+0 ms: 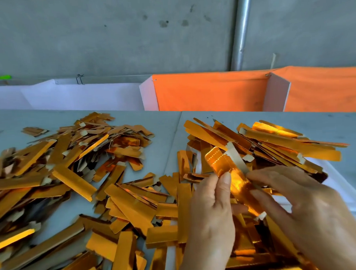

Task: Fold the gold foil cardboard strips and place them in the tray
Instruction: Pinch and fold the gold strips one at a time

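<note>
A person's two bare hands work a gold foil cardboard strip (pixel 234 179) above a grey surface (pixel 156 123) strewn with more of them; the left hand (pixel 212 211) rises from six o'clock with its back to the camera, thumb upright and pressed against the near side of the strip, fingers curled round behind it, gripping it; the right hand (pixel 302 207) reaches in from four o'clock, palm down, fingers stretched toward nine o'clock, the fingertips (pixel 254 175) meeting the strip's right edge, where they appear to pinch it against a thumb (pixel 257 193) lying lower along the strip; the strip runs from eleven o'clock down to five o'clock between the hands, its upper end bent over and showing rows of fine perforations, its lower end ending in a pale tab; a white tray (pixel 347 197) sits at three o'clock, just beyond the right hand, heaped with gold strips (pixel 275 142) that fan out over its rim; a far larger loose pile of strips (pixel 68 176) spreads across the surface from nine o'clock to seven o'clock, some foil side up, some showing brown card; at twelve o'clock, behind the surface, stand white panels (pixel 73 96) and an orange cloth (pixel 212 90) against a grey concrete wall (pixel 107 36), with a metal pipe (pixel 241 30) running up the wall at one o'clock
</note>
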`<state>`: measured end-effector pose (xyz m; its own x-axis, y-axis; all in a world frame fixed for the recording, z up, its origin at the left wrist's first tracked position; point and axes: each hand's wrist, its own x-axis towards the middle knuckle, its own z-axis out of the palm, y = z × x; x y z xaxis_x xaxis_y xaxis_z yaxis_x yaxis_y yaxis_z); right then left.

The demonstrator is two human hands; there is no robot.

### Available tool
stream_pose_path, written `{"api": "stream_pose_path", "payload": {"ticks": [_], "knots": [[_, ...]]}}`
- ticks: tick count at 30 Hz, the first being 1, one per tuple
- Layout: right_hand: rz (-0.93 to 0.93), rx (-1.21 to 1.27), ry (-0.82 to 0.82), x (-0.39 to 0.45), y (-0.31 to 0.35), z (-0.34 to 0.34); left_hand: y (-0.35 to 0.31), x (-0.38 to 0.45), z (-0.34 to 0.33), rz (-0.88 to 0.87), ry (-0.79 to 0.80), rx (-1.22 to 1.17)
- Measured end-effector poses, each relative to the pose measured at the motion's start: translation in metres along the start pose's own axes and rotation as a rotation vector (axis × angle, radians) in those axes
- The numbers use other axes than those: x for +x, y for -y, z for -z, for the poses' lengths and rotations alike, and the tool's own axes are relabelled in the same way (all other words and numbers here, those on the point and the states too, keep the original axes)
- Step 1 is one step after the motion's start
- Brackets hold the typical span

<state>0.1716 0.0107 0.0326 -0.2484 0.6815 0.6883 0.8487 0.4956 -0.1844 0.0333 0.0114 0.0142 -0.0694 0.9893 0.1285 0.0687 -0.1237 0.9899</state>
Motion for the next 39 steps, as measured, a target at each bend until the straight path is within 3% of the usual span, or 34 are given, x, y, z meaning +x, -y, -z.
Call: {"api": "stream_pose_path", "payload": {"ticks": [6,9,11,13,15,17,21,25,29,39], "knots": [[-0.199,0.236,0.119,-0.002,0.005,0.0,-0.001,0.0,-0.002,0.115,0.115,-0.24],[-0.248,0.34,0.093,-0.004,0.006,-0.001,-0.002,-0.002,-0.004,0.104,0.023,-0.243],[-0.253,0.336,0.062,-0.002,0.003,0.001,-0.001,-0.001,-0.005,-0.067,-0.188,0.033],[-0.257,0.309,0.062,0.0,-0.002,0.006,-0.007,-0.004,-0.005,-0.365,-0.395,0.282],[-0.21,0.265,0.064,0.002,-0.004,0.01,-0.008,-0.005,-0.006,-0.657,-0.413,0.543],[-0.183,0.287,0.057,0.003,-0.007,0.013,-0.007,-0.007,-0.009,-0.816,-0.329,0.764],[-0.31,0.579,0.167,0.003,-0.015,0.018,-0.007,-0.002,-0.005,-0.802,-0.216,0.875],[-0.333,0.749,0.195,0.004,-0.022,0.022,-0.011,-0.005,-0.008,-0.825,-0.194,0.775],[-0.281,0.78,0.245,0.004,-0.027,0.028,-0.012,-0.008,-0.006,-0.761,-0.176,0.673],[-0.24,0.798,0.284,0.002,-0.037,0.028,-0.02,-0.012,0.0,-0.514,0.079,0.436]]}}
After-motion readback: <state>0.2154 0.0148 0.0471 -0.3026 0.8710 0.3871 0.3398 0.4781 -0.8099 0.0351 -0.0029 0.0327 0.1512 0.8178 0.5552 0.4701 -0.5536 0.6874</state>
